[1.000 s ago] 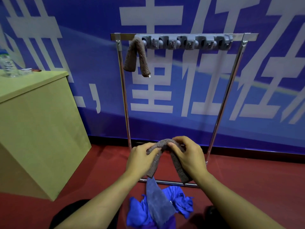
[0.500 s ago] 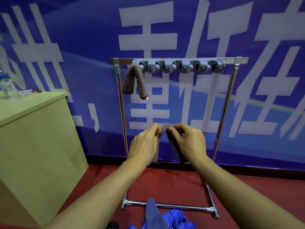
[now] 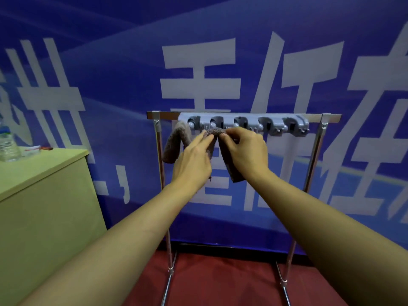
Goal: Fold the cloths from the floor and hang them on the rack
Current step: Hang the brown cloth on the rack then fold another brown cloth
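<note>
1. Blue banner (image 3: 88,85) with large white characters fills the background behind the work area.
2. Pale green bench (image 3: 39,195) stands at left, well apart from the hands; a clear plastic bottle (image 3: 7,144) stands upright on its top near the far edge.
3. Red floor (image 3: 220,279) shows at the bottom of the view, under the rack's feet.
4. Chrome rack (image 3: 318,151) stands upright against the banner, with 2 legs and a top bar carrying a grey clip strip (image 3: 271,127) of 5 holders.
5. Left hand (image 3: 192,164) is raised to the clip strip; its fingers (image 3: 204,138) pinch the top fold of the brown cloth (image 3: 231,171).
6. Right hand (image 3: 245,153) is raised beside it; its fingers (image 3: 229,136) pinch the same fold, just beside the left fingertips.
7. The brown cloth is held folded over at the level of the holders, near the second holder from the left, both ends hanging down between the hands.
8. A hung cloth (image 3: 174,144), also brown, drapes from the leftmost holder, just beside the left hand.
</note>
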### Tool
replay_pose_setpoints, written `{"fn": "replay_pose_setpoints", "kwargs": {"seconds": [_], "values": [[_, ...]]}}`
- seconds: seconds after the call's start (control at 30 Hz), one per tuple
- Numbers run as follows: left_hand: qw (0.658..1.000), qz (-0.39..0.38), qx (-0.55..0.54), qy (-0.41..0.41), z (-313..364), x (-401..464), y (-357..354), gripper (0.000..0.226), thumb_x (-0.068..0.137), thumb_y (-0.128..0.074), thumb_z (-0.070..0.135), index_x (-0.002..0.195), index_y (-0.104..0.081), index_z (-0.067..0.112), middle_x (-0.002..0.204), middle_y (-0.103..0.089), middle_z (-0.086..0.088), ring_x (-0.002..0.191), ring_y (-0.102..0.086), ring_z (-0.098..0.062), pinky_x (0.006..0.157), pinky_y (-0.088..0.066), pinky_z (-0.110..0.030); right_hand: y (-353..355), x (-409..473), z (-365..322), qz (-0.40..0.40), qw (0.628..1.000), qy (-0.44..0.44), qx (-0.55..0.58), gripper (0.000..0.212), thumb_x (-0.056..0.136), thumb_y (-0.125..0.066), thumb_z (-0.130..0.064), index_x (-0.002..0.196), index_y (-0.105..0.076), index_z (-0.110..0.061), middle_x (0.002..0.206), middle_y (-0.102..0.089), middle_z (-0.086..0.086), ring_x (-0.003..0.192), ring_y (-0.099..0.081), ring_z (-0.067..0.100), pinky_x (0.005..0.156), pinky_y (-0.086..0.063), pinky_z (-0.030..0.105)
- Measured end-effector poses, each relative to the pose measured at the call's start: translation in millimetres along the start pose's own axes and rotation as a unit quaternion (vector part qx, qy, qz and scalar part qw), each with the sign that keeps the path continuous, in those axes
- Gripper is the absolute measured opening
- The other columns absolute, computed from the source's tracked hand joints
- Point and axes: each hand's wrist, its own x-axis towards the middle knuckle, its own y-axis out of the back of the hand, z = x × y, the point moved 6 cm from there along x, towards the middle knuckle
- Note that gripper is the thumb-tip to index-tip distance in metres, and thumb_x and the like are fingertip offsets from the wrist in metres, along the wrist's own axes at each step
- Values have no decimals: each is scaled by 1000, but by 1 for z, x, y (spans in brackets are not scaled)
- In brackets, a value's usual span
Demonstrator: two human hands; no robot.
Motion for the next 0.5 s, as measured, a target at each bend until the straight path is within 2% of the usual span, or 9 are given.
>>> {"fn": "replay_pose_setpoints", "kwargs": {"seconds": [0.1, 0.23, 0.37, 0.43, 0.5], "values": [[1000, 22, 15, 1, -8, 27, 4, 64, 94, -55, 0, 150, -41, 28, 162, -34, 5, 135, -51, -29, 97, -54, -50, -13, 28, -6, 7, 1000, 9, 7, 26, 97, -57, -43, 110, -73, -28, 97, -77, -7, 87, -71, 16, 71, -58, 40], [998, 43, 39, 10, -17, 52, 4, 69, 91, -54, -8, 149, -42, 27, 161, -35, 5, 131, -53, -26, 93, -56, -42, -36, 51, -5, 11, 1000, 5, 3, 27, 97, -55, -45, 110, -72, -29, 96, -77, -7, 88, -70, 17, 71, -58, 40], [998, 43, 45, 26, -28, 69, -6, 73, 89, -53, -10, 150, -41, 28, 163, -31, 4, 135, -50, -26, 95, -54, -42, -55, 64, -1, 23, 1000, -2, -2, 27, 98, -54, -45, 111, -72, -30, 95, -77, -6, 87, -70, 17, 70, -57, 36], [997, 26, 57, 48, -33, 70, -15, 72, 89, -55, -9, 150, -39, 27, 165, -26, 5, 132, -52, -29, 91, -55, -43, -66, 65, 4, 16, 1000, -6, -9, 29, 98, -53, -46, 111, -71, -29, 94, -76, -5, 87, -70, 18, 70, -57, 37], [996, 17, 68, 58, -39, 67, -24, 71, 89, -56, -8, 148, -39, 27, 166, -24, 6, 123, -59, -31, 80, -58, -43, -77, 63, 12, 1, 1000, -14, -9, 28, 98, -53, -46, 110, -70, -27, 93, -76, -3, 85, -70, 19, 70, -58, 40]]}}
